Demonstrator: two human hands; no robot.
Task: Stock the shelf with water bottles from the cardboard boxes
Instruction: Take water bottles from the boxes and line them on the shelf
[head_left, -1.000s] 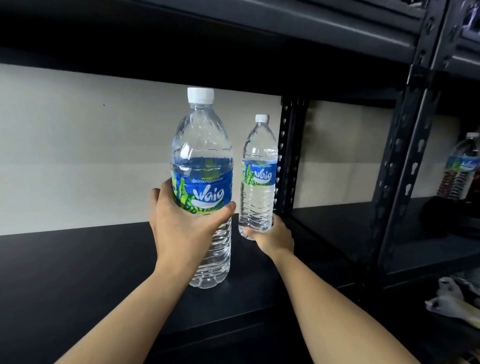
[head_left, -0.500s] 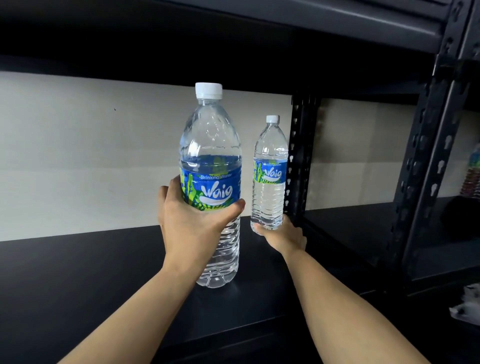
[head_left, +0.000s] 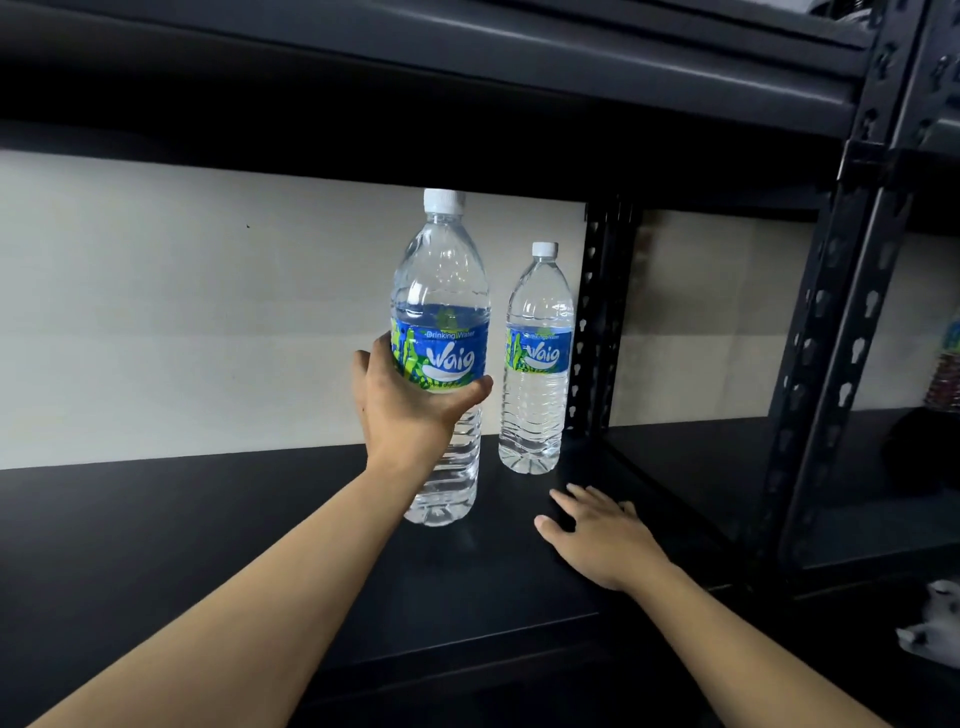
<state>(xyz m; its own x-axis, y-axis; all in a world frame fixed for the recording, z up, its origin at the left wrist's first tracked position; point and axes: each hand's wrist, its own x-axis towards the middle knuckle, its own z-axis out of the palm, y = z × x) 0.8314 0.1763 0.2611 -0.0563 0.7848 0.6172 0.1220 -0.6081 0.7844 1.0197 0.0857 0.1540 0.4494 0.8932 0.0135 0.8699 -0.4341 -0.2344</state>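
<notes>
At the shelf (head_left: 182, 545), left hand (head_left: 410, 410) grips near bottle (head_left: 441, 291); right hand (head_left: 602, 540) lies spread before far bottle (head_left: 537, 405)

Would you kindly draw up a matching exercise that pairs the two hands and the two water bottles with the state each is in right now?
Column one:
1. left hand
2. right hand
3. nearer bottle
4. farther bottle

Column two:
A. stands untouched on the shelf, beside the black upright post
B. open, fingers spread, holding nothing
C. grips a bottle just below its label
D. upright, gripped round its middle

Pairs: 1-C, 2-B, 3-D, 4-A
</notes>
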